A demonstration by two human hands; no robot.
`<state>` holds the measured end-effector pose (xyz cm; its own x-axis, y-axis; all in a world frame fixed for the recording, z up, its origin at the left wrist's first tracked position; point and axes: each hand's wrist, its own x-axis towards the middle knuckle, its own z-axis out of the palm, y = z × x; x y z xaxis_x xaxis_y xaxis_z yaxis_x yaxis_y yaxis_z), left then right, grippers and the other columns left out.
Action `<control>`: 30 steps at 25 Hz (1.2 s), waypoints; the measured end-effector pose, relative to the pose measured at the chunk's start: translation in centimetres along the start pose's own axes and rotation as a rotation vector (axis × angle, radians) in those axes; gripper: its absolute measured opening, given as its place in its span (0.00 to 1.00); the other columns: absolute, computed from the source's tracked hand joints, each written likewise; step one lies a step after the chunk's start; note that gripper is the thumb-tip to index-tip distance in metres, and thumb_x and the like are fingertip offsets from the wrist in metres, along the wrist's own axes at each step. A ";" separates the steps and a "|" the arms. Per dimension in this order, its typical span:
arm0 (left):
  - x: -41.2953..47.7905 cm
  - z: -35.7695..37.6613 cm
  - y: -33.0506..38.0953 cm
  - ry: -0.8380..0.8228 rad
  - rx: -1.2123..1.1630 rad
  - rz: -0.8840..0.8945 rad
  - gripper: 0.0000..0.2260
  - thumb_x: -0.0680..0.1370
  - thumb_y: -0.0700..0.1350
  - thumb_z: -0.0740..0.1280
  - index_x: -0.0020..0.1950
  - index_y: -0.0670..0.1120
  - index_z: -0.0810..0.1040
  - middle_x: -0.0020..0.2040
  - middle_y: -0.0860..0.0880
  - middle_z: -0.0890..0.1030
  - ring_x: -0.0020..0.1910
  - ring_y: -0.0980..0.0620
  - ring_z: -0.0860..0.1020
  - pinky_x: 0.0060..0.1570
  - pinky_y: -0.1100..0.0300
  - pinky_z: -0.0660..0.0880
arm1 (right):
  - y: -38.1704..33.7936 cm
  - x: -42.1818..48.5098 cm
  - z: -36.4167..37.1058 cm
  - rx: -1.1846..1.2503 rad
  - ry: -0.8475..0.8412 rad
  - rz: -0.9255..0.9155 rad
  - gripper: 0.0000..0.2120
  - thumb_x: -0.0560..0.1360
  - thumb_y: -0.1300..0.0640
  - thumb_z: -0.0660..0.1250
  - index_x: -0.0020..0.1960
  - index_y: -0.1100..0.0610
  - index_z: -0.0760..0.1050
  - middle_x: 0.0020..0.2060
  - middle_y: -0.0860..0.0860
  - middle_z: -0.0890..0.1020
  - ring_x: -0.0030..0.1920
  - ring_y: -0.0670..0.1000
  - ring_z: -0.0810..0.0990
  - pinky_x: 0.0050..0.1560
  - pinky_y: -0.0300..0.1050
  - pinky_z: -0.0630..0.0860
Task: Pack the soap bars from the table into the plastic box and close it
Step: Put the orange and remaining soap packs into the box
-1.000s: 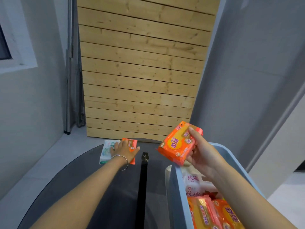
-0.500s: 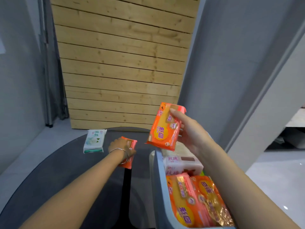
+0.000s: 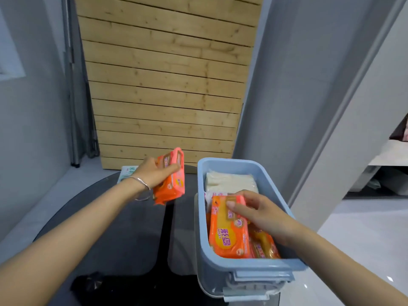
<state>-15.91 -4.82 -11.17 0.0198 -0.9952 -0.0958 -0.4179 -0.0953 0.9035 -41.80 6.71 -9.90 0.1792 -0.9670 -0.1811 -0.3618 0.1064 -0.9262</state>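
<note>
A light blue plastic box point(image 3: 273, 191) stands open on the right of the dark round table point(image 3: 106, 228). Inside lie white soap packs point(image 3: 229, 183) at the far end and orange ones near me. My right hand point(image 3: 258, 212) is inside the box, gripping an orange soap pack point(image 3: 228, 235) that lies on top of the others. My left hand point(image 3: 154, 173) holds another orange soap pack point(image 3: 171, 180) in the air above the table, left of the box. A white and green soap pack point(image 3: 128, 171) lies on the table's far edge, partly hidden behind my left wrist.
A wooden slat panel point(image 3: 167, 80) leans against the grey wall behind the table. The box's latch point(image 3: 260, 281) faces me at its near end. Something black point(image 3: 92, 286) lies at the table's near edge. White floor shows at the right.
My right hand has lowered its orange pack from above the box down into it. My left hand has lifted its orange pack off the table and raised it toward the box.
</note>
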 end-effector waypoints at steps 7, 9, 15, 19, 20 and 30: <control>-5.0 2.3 6.9 -0.050 -0.094 0.190 0.39 0.62 0.60 0.74 0.69 0.51 0.62 0.48 0.53 0.77 0.45 0.56 0.78 0.38 0.62 0.74 | 1.0 1.3 -1.0 -0.527 -0.041 -0.204 0.13 0.78 0.46 0.59 0.50 0.51 0.80 0.52 0.50 0.79 0.52 0.46 0.79 0.57 0.40 0.74; -5.9 3.5 8.1 -0.136 -0.103 0.192 0.36 0.66 0.58 0.72 0.70 0.52 0.61 0.51 0.51 0.76 0.44 0.55 0.78 0.37 0.62 0.74 | 0.8 1.0 -1.5 -0.421 0.039 -0.174 0.18 0.80 0.47 0.54 0.48 0.55 0.79 0.45 0.48 0.80 0.46 0.43 0.81 0.48 0.36 0.76; -8.2 9.7 10.1 -0.313 0.002 0.188 0.24 0.67 0.59 0.71 0.59 0.54 0.69 0.41 0.59 0.75 0.38 0.60 0.77 0.30 0.66 0.72 | -0.9 -0.2 -7.2 -0.045 0.550 -0.288 0.18 0.82 0.52 0.53 0.47 0.55 0.80 0.41 0.52 0.82 0.39 0.48 0.77 0.40 0.40 0.72; -9.4 14.1 10.0 -0.417 0.280 0.202 0.20 0.66 0.64 0.68 0.46 0.50 0.78 0.43 0.47 0.83 0.40 0.51 0.80 0.47 0.53 0.79 | 0.6 -0.6 -7.3 -0.084 0.578 -0.275 0.18 0.82 0.53 0.53 0.47 0.57 0.81 0.43 0.51 0.83 0.42 0.47 0.78 0.39 0.29 0.73; -9.5 14.6 9.7 -0.396 0.356 0.242 0.22 0.67 0.65 0.66 0.45 0.47 0.79 0.44 0.44 0.84 0.38 0.50 0.79 0.49 0.52 0.79 | 1.2 -0.6 -7.1 -0.108 0.568 -0.264 0.19 0.82 0.53 0.54 0.48 0.58 0.81 0.43 0.51 0.83 0.43 0.46 0.79 0.39 0.27 0.72; -8.2 9.4 5.6 -0.343 0.749 0.560 0.23 0.71 0.61 0.67 0.62 0.52 0.74 0.58 0.52 0.79 0.55 0.53 0.77 0.53 0.58 0.75 | 3.1 -0.7 -6.0 -0.862 0.259 -0.288 0.22 0.80 0.43 0.52 0.48 0.51 0.83 0.48 0.48 0.84 0.57 0.44 0.78 0.76 0.54 0.41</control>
<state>-26.99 3.04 -9.27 -0.5699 -0.8207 0.0409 -0.7546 0.5423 0.3695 -48.53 6.34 -10.67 0.1957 -0.9617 0.1921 -0.9056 -0.2524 -0.3408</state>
